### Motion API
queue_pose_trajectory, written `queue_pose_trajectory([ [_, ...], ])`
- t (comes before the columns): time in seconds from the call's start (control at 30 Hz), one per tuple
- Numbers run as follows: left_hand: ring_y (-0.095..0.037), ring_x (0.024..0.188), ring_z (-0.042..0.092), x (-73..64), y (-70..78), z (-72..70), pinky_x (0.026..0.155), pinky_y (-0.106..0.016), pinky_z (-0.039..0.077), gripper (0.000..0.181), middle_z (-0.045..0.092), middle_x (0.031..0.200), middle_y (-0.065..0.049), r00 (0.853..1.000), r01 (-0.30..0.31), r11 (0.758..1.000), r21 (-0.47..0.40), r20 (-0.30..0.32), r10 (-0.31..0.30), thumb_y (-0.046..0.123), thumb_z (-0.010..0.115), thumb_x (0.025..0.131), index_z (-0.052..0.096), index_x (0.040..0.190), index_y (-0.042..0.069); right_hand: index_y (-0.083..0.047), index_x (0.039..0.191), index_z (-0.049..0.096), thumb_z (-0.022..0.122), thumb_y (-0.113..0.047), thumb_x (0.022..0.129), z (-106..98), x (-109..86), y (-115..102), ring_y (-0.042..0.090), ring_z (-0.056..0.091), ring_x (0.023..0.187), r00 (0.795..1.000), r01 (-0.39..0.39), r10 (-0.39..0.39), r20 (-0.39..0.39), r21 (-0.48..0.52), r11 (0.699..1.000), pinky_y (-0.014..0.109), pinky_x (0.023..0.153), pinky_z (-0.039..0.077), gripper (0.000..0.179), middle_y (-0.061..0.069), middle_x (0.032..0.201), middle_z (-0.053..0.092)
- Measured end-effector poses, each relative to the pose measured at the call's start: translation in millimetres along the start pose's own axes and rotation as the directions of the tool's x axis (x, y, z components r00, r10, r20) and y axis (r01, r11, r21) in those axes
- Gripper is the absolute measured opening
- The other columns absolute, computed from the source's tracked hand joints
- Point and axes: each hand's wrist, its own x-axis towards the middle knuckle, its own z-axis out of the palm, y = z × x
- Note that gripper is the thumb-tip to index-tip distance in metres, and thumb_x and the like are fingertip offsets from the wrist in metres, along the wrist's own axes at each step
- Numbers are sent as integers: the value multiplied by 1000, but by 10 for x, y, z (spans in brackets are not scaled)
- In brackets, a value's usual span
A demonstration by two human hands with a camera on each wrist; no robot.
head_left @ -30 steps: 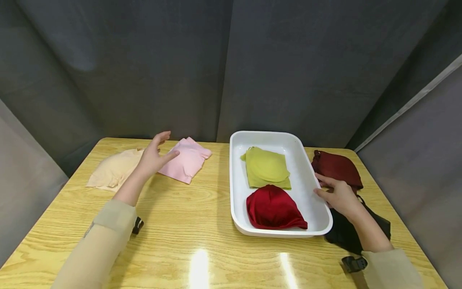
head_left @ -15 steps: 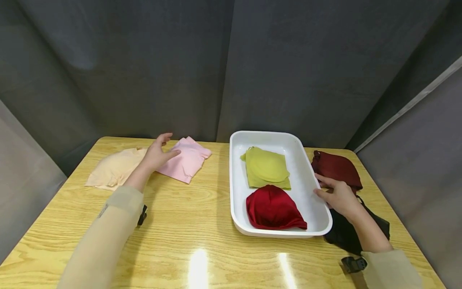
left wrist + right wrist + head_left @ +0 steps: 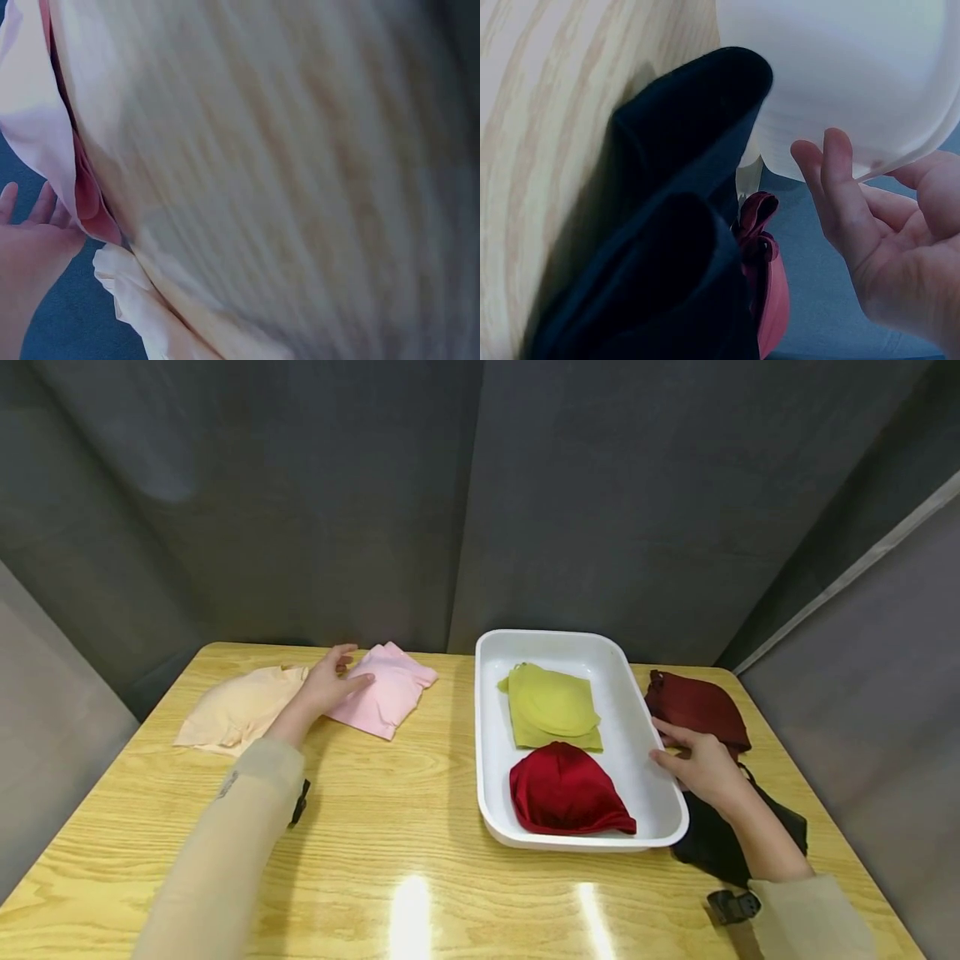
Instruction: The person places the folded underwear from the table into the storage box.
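My left hand [image 3: 324, 685] reaches over the left edge of a folded pink bra [image 3: 393, 692], fingers loosely bent and thumb lying across the cloth. In the left wrist view its fingers [image 3: 45, 206] show just past the hanging pink fabric, not wrapped round it. With fingers and thumb, my right hand [image 3: 708, 770] pinches the right rim of a white plastic tub [image 3: 630, 718]; two fingertips [image 3: 838, 154] press its outer wall in the right wrist view. Inside the tub lie a folded yellow-green bra [image 3: 553, 702] and, nearer me, a red satin bra [image 3: 566, 793].
A folded beige bra [image 3: 240, 706] lies at the back left, partly behind my left forearm. Right of the tub are a maroon bra [image 3: 701, 710] and a black bra [image 3: 783, 827], the latter under my right forearm. Dark grey curtains [image 3: 337, 510] stand behind the wooden table [image 3: 360, 860].
My left hand has moved slightly right and lower, closer onto the pink bra, and its forearm has swung right. The right hand stays at the tub's rim, and the tub has not moved.
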Motion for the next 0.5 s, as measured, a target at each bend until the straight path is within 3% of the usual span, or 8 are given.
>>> queue_pose_trajectory([
  [0.5, -38, 132, 36, 4, 14, 44, 108, -49, 32, 87, 34, 145, -25, 996, 79, 997, 14, 49, -80, 40, 65, 87, 14, 149, 6, -1, 145, 34, 62, -17, 92, -5, 3, -36, 35, 64, 93, 1000, -3, 3, 9, -5, 1000, 41, 65, 58, 62, 30, 120, 54],
])
